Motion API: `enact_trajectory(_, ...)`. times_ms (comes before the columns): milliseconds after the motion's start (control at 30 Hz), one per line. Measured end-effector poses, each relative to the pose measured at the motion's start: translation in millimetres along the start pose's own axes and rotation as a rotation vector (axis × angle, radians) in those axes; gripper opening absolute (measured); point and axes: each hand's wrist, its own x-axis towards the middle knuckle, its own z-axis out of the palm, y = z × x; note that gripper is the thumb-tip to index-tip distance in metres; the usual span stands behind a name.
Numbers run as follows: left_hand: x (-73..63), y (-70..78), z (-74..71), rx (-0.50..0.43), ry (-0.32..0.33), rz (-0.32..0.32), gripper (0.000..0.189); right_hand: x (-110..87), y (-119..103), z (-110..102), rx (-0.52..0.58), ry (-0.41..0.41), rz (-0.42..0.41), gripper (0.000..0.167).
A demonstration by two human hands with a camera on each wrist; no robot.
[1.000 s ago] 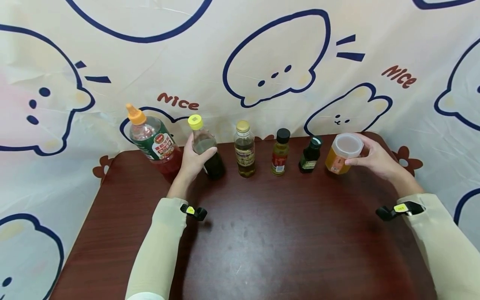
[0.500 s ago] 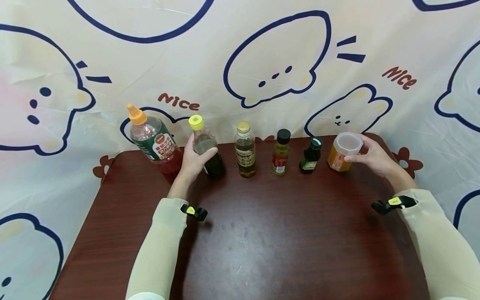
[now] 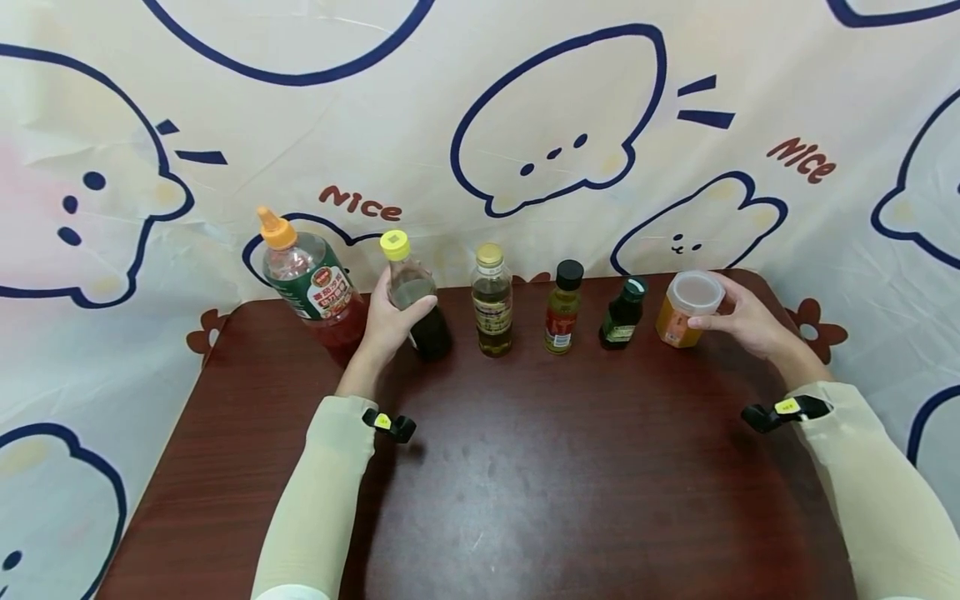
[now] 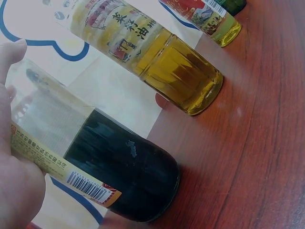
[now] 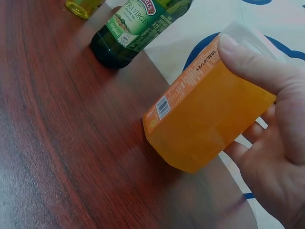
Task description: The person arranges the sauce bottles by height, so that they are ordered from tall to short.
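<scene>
My left hand grips a bottle of dark liquid with a yellow cap, thumb and fingers around its upper body. In the left wrist view this dark bottle stands at the table, a barcode label along its side. At the right end of the row my right hand holds a jar of orange contents with a whitish lid. The right wrist view shows the thumb near the lid of the jar and the other fingers on its far side, partly hidden. Its base is close to the tabletop.
Left of the dark bottle stands a large red sauce bottle with an orange nozzle. Between the hands are a golden oil bottle, a black-capped bottle and a small green olive oil bottle. A patterned cloth hangs behind the brown table.
My right wrist has shifted slightly left, and the jar has moved a touch right and tilts less than before. My left hand has kept its grip on the dark bottle.
</scene>
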Motion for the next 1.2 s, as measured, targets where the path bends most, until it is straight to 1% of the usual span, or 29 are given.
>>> enact_trajectory(67,-2.6,7.4,1.8,0.012,-0.001,-0.008,0.06,-0.5,2,-1,0.007,-0.004,0.004,0.083)
enact_trajectory(233,-3.0,9.7,1.9,0.026,-0.005,-0.033,0.06,-2.6,7,-5,-0.003,-0.002,0.016,0.083)
enact_trajectory(433,-3.2,11.1,-0.2,0.042,-0.012,-0.059,0.061,-1.9,10,-6,0.005,-0.023,0.019,0.083)
enact_trajectory(467,-2.9,10.7,-0.4,0.044,-0.015,-0.061,0.061,-1.8,10,-6,0.013,-0.027,0.019,0.084)
enact_trajectory(567,0.6,1.7,-2.7,0.047,-0.024,-0.058,0.063,-2.2,10,-6,0.024,-0.034,0.025,0.084)
enact_trajectory(700,7.8,-14.2,-6.7,0.049,-0.04,-0.025,0.062,-2.2,10,-6,0.021,-0.038,0.017,0.084)
enact_trajectory(900,11.3,-17.3,-10.5,0.086,-0.061,0.048,0.057,-1.5,6,-8,0.001,-0.043,0.019,0.084)
enact_trajectory(967,11.1,-16.1,-11.1,0.111,-0.063,0.058,0.058,-1.6,5,-8,-0.019,-0.05,0.015,0.084)
enact_trajectory(1100,8.3,-12.3,-12.5,0.167,-0.07,0.036,0.065,-3.0,2,-11,-0.091,-0.063,0.039,0.087)
enact_trajectory(1133,7.4,-10.8,-12.9,0.182,-0.07,0.022,0.067,-3.7,0,-11,-0.107,-0.067,0.052,0.089)
enact_trajectory(1167,5.4,-5.0,-12.4,0.191,-0.073,0.0,0.068,-4.3,-1,-12,-0.119,-0.07,0.07,0.092)
enact_trajectory(1200,4.8,-3.8,-13.3,0.2,-0.072,-0.021,0.07,-4.6,-3,-13,-0.131,-0.076,0.082,0.093)
